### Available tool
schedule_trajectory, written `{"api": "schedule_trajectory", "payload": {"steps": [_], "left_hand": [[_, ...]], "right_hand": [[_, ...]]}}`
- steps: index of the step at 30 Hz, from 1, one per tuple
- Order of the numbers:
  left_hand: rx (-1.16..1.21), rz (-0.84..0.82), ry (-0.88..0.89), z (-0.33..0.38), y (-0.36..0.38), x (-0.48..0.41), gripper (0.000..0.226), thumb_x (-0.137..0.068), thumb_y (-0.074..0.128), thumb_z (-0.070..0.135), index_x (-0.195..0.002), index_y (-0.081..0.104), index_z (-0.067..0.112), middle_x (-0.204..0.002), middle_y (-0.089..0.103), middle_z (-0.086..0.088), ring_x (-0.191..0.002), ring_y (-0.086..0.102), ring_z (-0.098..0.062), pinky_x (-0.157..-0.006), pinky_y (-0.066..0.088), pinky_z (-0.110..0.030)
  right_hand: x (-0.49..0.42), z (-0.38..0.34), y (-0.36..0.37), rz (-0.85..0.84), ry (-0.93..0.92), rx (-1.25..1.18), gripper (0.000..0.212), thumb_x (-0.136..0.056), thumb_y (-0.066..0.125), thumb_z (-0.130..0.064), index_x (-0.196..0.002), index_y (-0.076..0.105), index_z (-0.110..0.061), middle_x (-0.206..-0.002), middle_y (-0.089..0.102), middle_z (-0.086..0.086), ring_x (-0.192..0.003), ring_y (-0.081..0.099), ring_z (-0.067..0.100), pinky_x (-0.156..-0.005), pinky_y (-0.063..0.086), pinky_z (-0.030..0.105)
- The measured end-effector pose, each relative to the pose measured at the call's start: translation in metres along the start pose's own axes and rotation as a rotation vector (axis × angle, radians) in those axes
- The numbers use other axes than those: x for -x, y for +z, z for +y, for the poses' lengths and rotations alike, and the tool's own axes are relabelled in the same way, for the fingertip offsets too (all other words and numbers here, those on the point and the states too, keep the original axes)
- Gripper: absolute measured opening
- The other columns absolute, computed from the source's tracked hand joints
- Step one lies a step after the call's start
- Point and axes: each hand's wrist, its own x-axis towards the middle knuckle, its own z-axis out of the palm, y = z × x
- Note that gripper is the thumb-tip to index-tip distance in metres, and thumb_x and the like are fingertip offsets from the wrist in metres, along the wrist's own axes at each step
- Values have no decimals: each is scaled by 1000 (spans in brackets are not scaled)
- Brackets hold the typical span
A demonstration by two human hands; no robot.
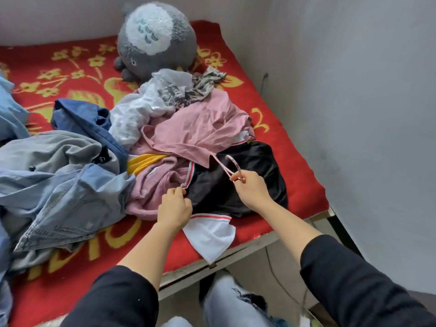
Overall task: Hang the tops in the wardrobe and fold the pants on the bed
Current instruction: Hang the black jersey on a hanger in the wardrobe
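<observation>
Head cam, looking down at the bed (295, 147), red cover with yellow flowers, clothes heaped across it.

Far left: pale blue fabric (9, 109) at the frame edge. Near left: light denim jeans (70, 204) crumpled, with a grey garment (54, 149) lying on them. Behind those, a navy piece (80, 119).

Centre far: grey plush toy (155, 38) lying against the back wall, touching the pile. Below it a white top (132, 119) and a grey-patterned cloth (188, 90). A pink top (200, 128) lies over the middle of the heap; a yellow strip (144, 161) pokes out under it, a pink knit (153, 190) nearer me.

My left hand (175, 207) is closed in a pinch on the striped trim at the edge of the black garment (247, 178), which lies at the near right of the pile. A white panel with red-striped trim (210, 234) hangs over the near bed edge just below that hand; can't tell if it's part of the black one.

My right hand (251, 188) is over the black garment, fingers curled shut around the pink hanger (233, 166) near the hook's base; hook points up and left. One hanger arm runs in under the pink top's hem.

Right: bare grey wall (354, 90). My knees in pale jeans (231, 300) at the bottom.
</observation>
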Motion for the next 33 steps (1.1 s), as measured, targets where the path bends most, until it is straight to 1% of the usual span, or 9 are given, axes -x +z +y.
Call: {"api": "schedule_trajectory", "payload": {"steps": [5,11,14,16,20,22,25,29,33], "left_hand": [[-51,-72,-71,15,20,-64,36,-92,43,17,-126,50,9,-134,46,-16,-121,43,-35,-100,36,-43],[-91,-153,-126,0,51,-128,38,-92,43,19,-128,48,11,-133,48,-14,-121,42,-34,-96,40,-46],[-26,-145,-135,-8,65,-158,40,-91,44,17,-130,47,11,-129,52,-17,-119,44,-37,-96,40,-46],[43,-116,-170,-10,74,-176,40,-91,45,16,-131,47,10,-127,54,-17,-119,46,-36,-96,39,-44],[134,-115,-282,-16,97,-189,39,-88,52,16,-125,47,5,-122,53,-20,-116,44,-37,-95,37,-43],[42,-156,-298,-24,106,-185,37,-88,52,21,-122,46,7,-126,48,-17,-117,39,-37,-93,37,-46],[-59,-215,-286,-40,108,-183,20,-92,50,34,-98,49,14,-114,51,-10,-111,40,-37,-86,37,-45],[237,-284,-176,-50,90,-188,27,-88,61,30,-68,46,19,-63,55,6,-68,50,-19,-67,40,-33],[803,-564,-336,-40,66,-180,21,-85,66,20,-68,55,18,-53,45,5,-45,42,-8,-53,43,-21]], "right_hand": [[-74,18,10,6,1,95,25,-85,48,-9,-102,63,-20,-97,57,6,-85,57,28,-74,41,32],[-124,50,64,-72,98,39,15,-87,53,-9,-98,60,-16,-92,48,0,-83,54,20,-77,44,30],[-132,66,92,-207,159,-10,4,-89,56,-17,-89,60,-18,-91,55,2,-85,56,22,-78,46,31],[-134,76,108,-261,198,-34,15,-93,53,-30,-83,57,-20,-91,57,1,-84,56,22,-75,45,32],[-134,94,126,-285,249,-60,24,-96,49,-38,-77,50,-23,-81,58,-2,-75,55,18,-68,42,32],[-131,102,129,-288,267,-48,22,-96,51,-35,-79,52,-21,-80,57,-2,-72,54,17,-66,44,31],[-125,109,133,-299,279,-78,20,-94,55,-31,-78,54,-18,-66,52,-6,-56,47,5,-53,37,17],[-119,100,141,-291,276,-139,24,-93,56,-35,-77,57,-19,-54,47,-8,-47,42,3,-48,34,16],[-111,77,153,-352,243,-235,27,-87,63,-47,-88,64,-20,-58,48,-11,-52,42,3,-52,33,16]]}}
